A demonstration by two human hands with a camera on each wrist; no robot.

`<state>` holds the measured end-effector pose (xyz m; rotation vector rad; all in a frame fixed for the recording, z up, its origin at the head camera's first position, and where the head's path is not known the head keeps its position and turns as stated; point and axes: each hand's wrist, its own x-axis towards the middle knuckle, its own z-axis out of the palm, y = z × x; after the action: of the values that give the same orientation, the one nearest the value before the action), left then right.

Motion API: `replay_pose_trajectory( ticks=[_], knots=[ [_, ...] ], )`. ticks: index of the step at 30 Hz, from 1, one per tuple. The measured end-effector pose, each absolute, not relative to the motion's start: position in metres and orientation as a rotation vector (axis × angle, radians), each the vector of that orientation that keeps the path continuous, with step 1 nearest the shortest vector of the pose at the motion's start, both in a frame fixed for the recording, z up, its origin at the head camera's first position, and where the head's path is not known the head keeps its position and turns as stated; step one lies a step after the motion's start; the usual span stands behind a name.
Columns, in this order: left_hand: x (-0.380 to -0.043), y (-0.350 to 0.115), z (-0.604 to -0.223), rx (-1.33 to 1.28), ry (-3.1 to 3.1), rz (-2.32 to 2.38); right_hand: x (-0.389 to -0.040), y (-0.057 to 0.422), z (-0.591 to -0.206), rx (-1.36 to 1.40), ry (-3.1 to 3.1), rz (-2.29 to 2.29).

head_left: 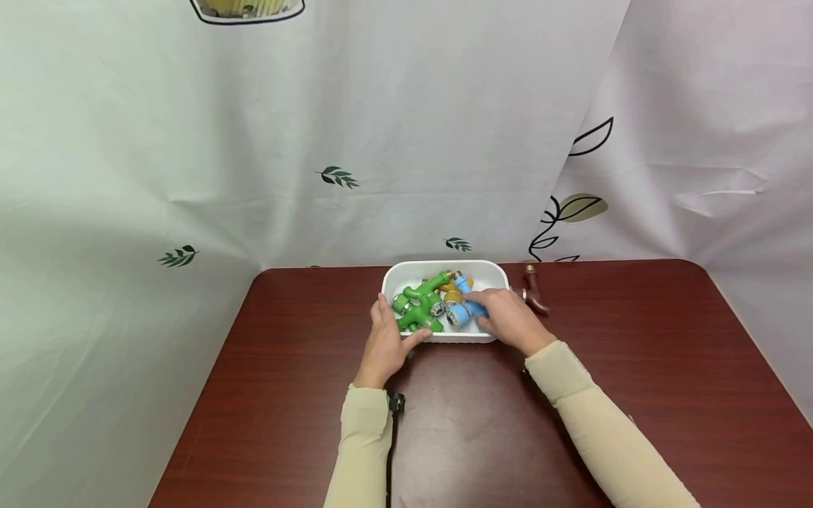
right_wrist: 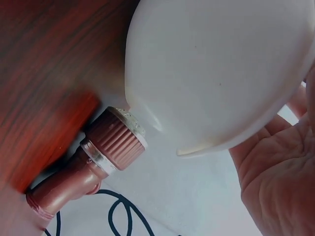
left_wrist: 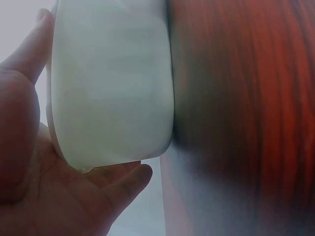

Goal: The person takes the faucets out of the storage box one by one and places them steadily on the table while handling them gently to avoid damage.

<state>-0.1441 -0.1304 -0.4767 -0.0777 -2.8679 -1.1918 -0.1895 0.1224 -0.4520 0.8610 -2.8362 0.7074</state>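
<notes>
A white plastic bin [head_left: 444, 337] stands near the back edge of the table, holding several branching pipe fittings with ridged collars. The green pipe fittings [head_left: 420, 303] fill its left half, a yellow one [head_left: 452, 291] is in the middle and a blue one [head_left: 459, 314] lies right of centre. My left hand [head_left: 386, 342] grips the bin's front left corner, thumb over the front rim, fingers along the outer end wall. From over the right side, my right hand [head_left: 511, 319] reaches in, index finger and thumb around the blue fitting. In the right wrist view the bin wall hides those fingertips.
A dark red-brown pipe fitting [head_left: 533, 291] with a ridged collar lies on the brown table [head_left: 286, 395], just right of the bin. White cloth [head_left: 444, 141] with leaf prints hangs behind the table and at its sides.
</notes>
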Motion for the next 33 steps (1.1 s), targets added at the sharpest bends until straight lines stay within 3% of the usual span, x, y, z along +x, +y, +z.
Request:
replay_pose_trajectory(
  ticks=[33],
  knots=[
    [-0.147,-0.131,-0.481,-0.074,-2.874,-1.168,-0.174,0.137,-0.44,0.744,-2.697,0.769]
  ],
)
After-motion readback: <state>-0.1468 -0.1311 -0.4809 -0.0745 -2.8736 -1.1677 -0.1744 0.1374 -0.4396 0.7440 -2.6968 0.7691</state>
